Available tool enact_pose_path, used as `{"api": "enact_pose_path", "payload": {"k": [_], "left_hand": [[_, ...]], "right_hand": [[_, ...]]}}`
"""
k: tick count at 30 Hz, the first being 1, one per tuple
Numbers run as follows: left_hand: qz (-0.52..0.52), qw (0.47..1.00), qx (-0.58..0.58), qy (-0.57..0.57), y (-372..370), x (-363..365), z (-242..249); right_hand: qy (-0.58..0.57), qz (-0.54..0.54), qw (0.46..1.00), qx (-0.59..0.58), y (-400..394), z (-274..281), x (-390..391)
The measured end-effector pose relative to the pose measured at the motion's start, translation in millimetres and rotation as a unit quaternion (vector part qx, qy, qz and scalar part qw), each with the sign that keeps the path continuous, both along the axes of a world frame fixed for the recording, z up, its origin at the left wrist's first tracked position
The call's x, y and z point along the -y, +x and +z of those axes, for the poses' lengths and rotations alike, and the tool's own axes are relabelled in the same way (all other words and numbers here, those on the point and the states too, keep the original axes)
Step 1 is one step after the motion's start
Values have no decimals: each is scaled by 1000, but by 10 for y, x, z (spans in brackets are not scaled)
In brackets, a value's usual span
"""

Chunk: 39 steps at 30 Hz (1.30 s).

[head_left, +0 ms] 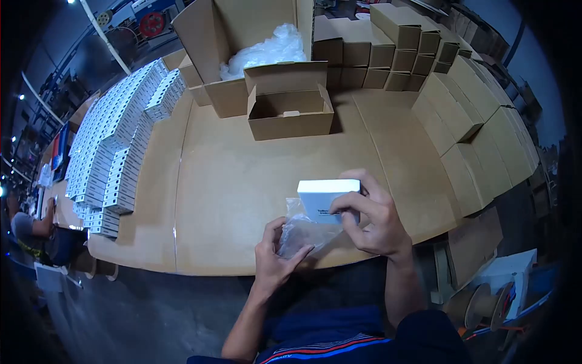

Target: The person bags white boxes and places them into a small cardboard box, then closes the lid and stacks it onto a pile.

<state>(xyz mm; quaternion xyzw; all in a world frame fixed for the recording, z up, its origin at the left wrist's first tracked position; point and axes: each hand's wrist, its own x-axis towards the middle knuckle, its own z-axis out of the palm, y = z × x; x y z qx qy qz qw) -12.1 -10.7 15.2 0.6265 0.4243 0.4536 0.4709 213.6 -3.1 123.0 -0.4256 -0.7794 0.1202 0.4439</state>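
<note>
Gripping the white carton by one end, your right hand seemingly leaves room for the plastic bag your left hand holds.

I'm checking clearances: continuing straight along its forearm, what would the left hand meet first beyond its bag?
Probably the small open carton, though the white box is close to that line; depth is unclear.

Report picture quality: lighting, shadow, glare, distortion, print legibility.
Head view: wide-angle distortion, black corners, table edge bowed; head view: bluish light at the sides, a shadow right of the small open carton; head view: glints on the clear bag; head view: print on the white box too small to read reliably.
</note>
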Motion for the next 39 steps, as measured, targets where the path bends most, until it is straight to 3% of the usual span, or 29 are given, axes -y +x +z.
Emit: {"api": "enact_pose_path", "payload": {"k": [8,11,14,15,18,23,33,37,39], "left_hand": [[3,999,48,0,46,-27,31],[-23,994,74,-73,10,-66,-46],[-86,992,-14,-90,-56,-121,-175],[-91,990,14,-105,-39,-113,-159],[-88,989,-4,-119,-4,-114,-24],[-74,984,45,-153,20,-114,-7],[-60,977,76,-192,45,-78,-152],[-96,964,170,-182,71,-52,-192],[-89,901,331,-267,108,-14,-186]], "right_hand": [[-35,45,998,35,-100,-101,14],[-62,70,995,36,-30,-51,-16],[-105,105,988,40,-17,11,-40],[-109,113,987,21,-26,-8,-57],[-60,72,995,-19,13,13,-120],[-125,7,966,-224,-102,-214,-147],[-160,-41,971,-172,-48,-337,-123],[-189,-30,967,-169,-78,-413,-131],[-208,-38,966,-150,-91,-422,-126]]}}
